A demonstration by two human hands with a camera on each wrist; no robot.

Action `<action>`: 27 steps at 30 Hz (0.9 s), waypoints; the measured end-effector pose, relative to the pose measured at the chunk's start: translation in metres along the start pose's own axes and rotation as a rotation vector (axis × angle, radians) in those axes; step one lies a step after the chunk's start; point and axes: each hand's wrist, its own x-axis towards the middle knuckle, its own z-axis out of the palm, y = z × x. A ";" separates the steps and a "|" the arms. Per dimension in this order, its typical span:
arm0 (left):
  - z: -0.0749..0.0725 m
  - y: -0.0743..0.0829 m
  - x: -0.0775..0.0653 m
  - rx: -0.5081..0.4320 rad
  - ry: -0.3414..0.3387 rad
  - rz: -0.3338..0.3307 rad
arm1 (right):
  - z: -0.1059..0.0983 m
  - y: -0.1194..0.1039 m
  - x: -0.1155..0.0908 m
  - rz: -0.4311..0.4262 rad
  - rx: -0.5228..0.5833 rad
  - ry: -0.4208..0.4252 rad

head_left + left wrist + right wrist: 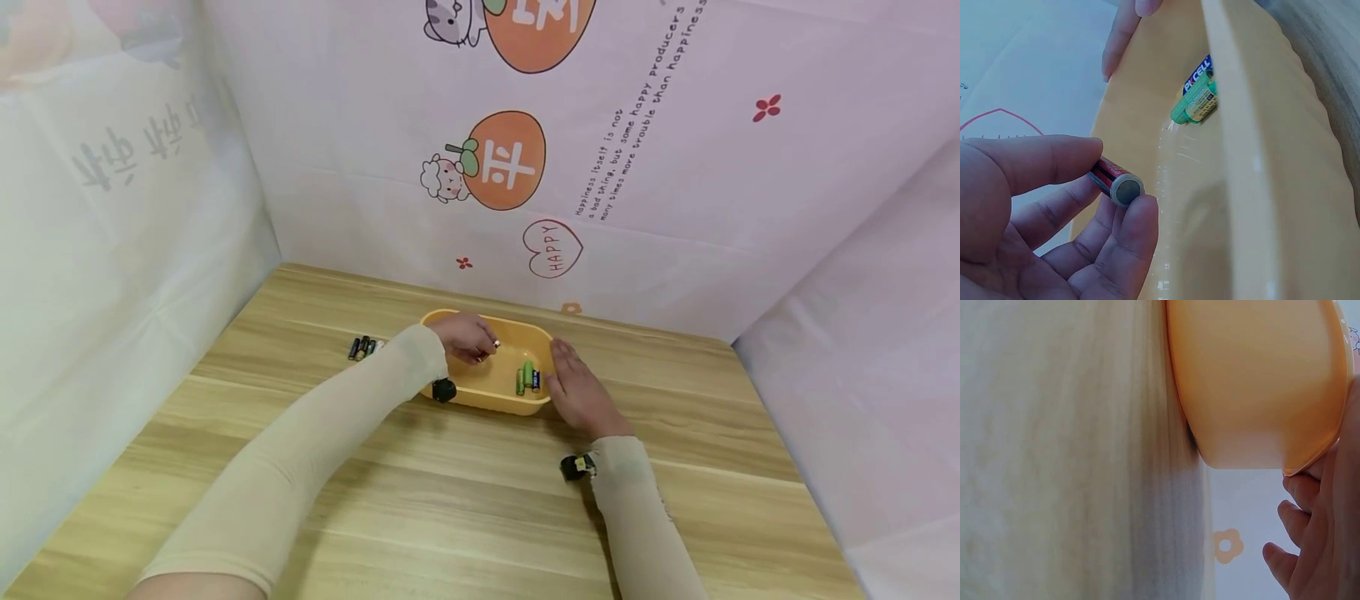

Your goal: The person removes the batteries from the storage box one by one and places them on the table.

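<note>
Near the back of the wooden table (450,508), a long yellow tray (491,402) is seen with both hands at it. By the left hand (467,337), a small red and black battery (1116,180) is pinched between the thumb and the fingers, and it is held over the tray, apart from the other batteries there. Its flat gray end, with a pale ring around it, can be seen in the left wrist view. By the right hand (587,400), the right end of the tray is touched, with the fingers laid loosely along the rim and not curled tight. Inside the tray, close to that end, two green batteries (528,374) and a blue battery (536,382) are set side by side. On the table, just past the tray's left end, more batteries (364,347) are lined up in a row, partly hidden by the left arm. Both arms are covered by cream sleeves (330,433), and a small black camera (444,390) is worn at each wrist. Behind the table, a white cloth (337,108) is hung, and orange fruits, red flowers and a heart (553,249) are printed on it.
</note>
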 end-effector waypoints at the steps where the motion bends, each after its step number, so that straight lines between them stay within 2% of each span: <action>1: -0.001 0.000 -0.001 -0.004 0.002 0.002 | 0.000 0.000 0.000 0.001 -0.002 -0.001; 18: -0.014 0.001 -0.012 -0.133 0.016 0.009 | -0.001 -0.001 0.000 0.001 -0.003 0.007; 27: -0.027 -0.003 -0.025 -0.175 0.041 0.021 | -0.001 0.000 0.001 0.016 -0.010 -0.017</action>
